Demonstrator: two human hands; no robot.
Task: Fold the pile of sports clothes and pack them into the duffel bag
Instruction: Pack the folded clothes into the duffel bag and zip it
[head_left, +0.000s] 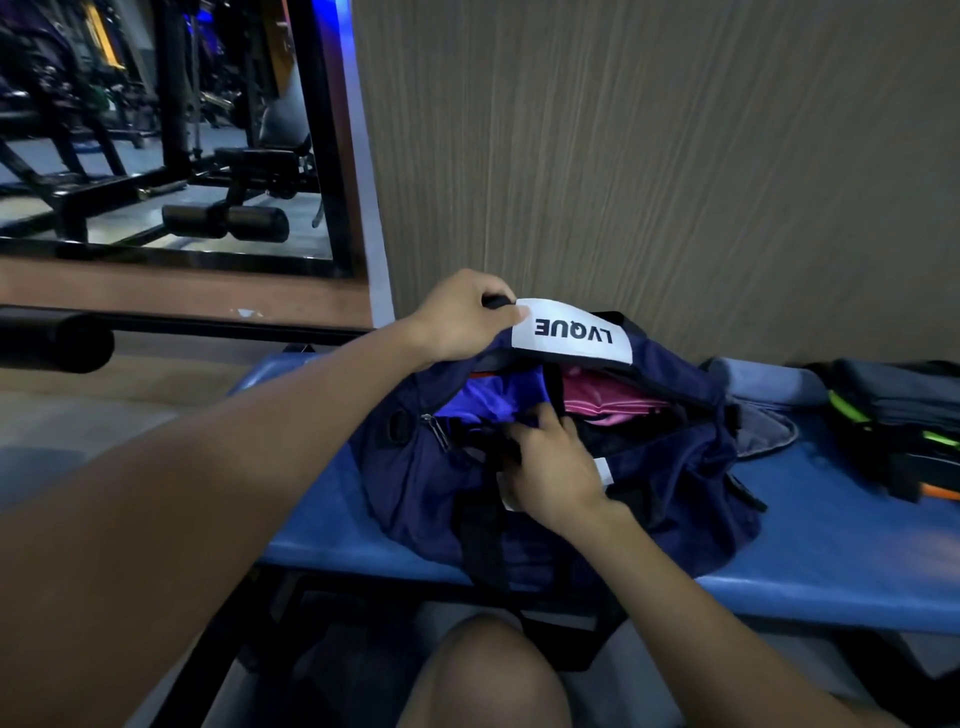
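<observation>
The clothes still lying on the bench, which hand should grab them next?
Probably the right hand. The folded clothes lie on the blue bench to the right of the duffel bag, on that hand's side. The left hand is holding the bag's far edge up, keeping it open.

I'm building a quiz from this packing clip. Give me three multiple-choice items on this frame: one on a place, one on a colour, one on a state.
1. Where does the duffel bag sit?
A. on the floor
B. on the blue bench
C. on a lap

2. What colour is the garment inside the bag, on the right?
A. pink
B. yellow
C. white

3. What state is the bag in?
A. zipped shut
B. open
C. turned inside out

Answers:
1 B, the bench pad shows under the bag.
2 A, pink cloth lies beside the purple garment.
3 B, the left hand lifts the flap with the white label while the right hand reaches into the opening.
</observation>
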